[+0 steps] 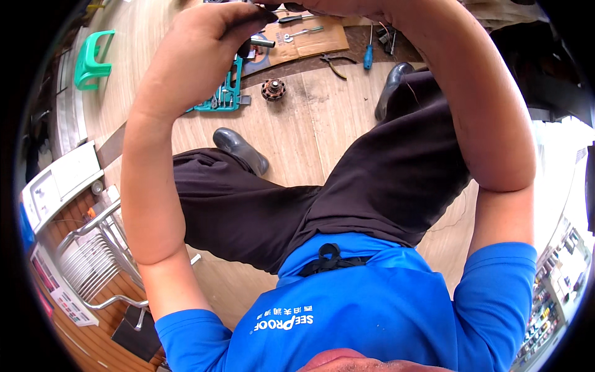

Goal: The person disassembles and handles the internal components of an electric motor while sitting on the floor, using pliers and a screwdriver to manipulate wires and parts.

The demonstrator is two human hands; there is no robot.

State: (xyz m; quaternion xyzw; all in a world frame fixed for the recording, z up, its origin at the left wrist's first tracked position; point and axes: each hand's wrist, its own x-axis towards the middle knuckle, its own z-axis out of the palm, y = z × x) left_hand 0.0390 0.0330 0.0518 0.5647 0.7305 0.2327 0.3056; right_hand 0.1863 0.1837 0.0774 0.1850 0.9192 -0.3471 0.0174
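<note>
My left hand (214,46) is at the top edge, its darkened fingers curled around something I cannot make out. A short silver metal tube (263,43) shows just beside those fingers; whether it is gripped is unclear. My right hand (362,8) reaches in from the right, cut off by the top edge, its fingertips mostly out of sight. Below the hands are an open teal socket case (232,84), a cardboard sheet (331,40) with a wrench (297,35) and a black-handled tool (291,19), and a round copper-wound motor part (273,90).
Pliers (334,65) and a blue screwdriver (369,56) lie near my boot (390,87). My other boot (242,149) rests on the wooden floor (316,130). A green plastic stool (93,62) stands upper left, and a metal-framed chair (93,260) lower left.
</note>
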